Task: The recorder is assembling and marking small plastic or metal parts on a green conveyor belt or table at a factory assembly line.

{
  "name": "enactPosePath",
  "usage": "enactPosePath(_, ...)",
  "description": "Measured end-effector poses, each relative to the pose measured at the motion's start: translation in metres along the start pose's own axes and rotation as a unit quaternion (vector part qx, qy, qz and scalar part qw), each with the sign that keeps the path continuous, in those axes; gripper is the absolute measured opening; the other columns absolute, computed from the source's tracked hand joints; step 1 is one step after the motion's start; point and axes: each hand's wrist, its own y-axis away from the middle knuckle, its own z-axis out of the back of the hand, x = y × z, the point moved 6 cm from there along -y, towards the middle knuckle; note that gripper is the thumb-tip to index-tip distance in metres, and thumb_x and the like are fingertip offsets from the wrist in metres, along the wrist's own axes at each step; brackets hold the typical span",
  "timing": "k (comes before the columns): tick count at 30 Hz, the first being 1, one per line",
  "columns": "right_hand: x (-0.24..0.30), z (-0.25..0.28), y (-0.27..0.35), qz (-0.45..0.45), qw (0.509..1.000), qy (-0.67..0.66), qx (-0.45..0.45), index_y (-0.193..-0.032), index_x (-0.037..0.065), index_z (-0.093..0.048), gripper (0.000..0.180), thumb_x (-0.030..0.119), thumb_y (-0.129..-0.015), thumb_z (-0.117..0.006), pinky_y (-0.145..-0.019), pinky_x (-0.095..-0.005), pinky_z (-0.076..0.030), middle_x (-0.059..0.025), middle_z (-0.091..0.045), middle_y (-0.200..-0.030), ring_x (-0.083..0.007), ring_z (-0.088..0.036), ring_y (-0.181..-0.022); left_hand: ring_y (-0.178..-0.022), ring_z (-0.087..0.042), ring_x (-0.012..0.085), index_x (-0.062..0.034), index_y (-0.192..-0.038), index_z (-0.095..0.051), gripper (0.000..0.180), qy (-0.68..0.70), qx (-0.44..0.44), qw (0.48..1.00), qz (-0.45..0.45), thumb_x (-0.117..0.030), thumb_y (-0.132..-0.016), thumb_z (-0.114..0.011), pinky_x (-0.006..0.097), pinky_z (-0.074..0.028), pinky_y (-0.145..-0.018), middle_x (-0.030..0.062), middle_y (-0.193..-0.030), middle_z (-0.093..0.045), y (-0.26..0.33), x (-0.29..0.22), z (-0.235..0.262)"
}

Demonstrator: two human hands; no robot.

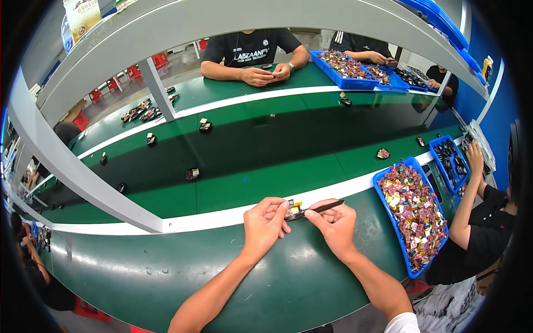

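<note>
Close together over the near edge of the conveyor, both my hands are closed on small things. My left hand (261,223) pinches a small electronic part (294,206) with a yellow and white tab, partly hidden by the fingers. In my right hand (336,226) is a slim black tool (328,206), held like a pen. Its tip points left and meets the small part; whether it is tweezers or a pick I cannot tell.
To my right stands a blue tray (381,191) heaped with small pink, yellow and white parts. Beyond it a smaller blue tray (432,145) holds black parts, near a co-worker's hand (475,158). Small black units (192,173) sit on the green conveyor belt (266,186). A grey post (83,161) rises at left.
</note>
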Motion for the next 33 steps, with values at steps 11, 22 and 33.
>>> enactPosePath(11, 0.0008, 0.0013, 0.0015, 0.012, 0.999, 0.035, -0.012, -0.097, -0.004, -0.07, 0.013, -0.001, -0.087, -0.078, -0.047, -0.0161, -0.03, -0.0032, -0.072, -0.081, 0.0041, -0.043, -0.055, -0.055, -0.066, 0.0126, 0.0069, -0.103, -0.067, 0.017, -0.004, -0.003, 1.0, -0.009, -0.009, -0.098, -0.067, 0.023, -0.047, -0.043, 0.0099, -0.076, -0.07, -0.0004, 0.0005, 0.0005)
enactPosePath(22, -0.0007, 0.0013, 0.0018, -0.005, 1.0, 0.023, -0.017, -0.098, -0.005, -0.07, 0.014, -0.002, -0.087, -0.078, -0.049, -0.0161, -0.035, -0.005, -0.073, -0.084, 0.0027, -0.048, -0.058, -0.055, -0.066, 0.0128, 0.0071, -0.105, -0.066, 0.017, 0.002, 0.002, 1.0, -0.008, -0.009, -0.099, -0.065, 0.023, -0.048, -0.044, 0.0102, -0.077, -0.07, -0.0002, 0.0006, -0.0001)
enactPosePath(33, 0.0011, -0.0006, -0.0008, -0.133, 0.99, -0.051, 0.005, -0.1, -0.009, -0.066, 0.012, -0.007, -0.089, -0.072, -0.078, -0.0265, -0.06, -0.0157, -0.073, -0.094, -0.0199, -0.075, -0.088, -0.057, -0.067, 0.0133, 0.0078, -0.108, -0.065, 0.017, 0.034, 0.037, 0.998, -0.03, -0.007, -0.099, -0.065, 0.023, -0.05, -0.045, 0.0123, -0.081, -0.07, 0.0011, 0.0009, -0.0038)
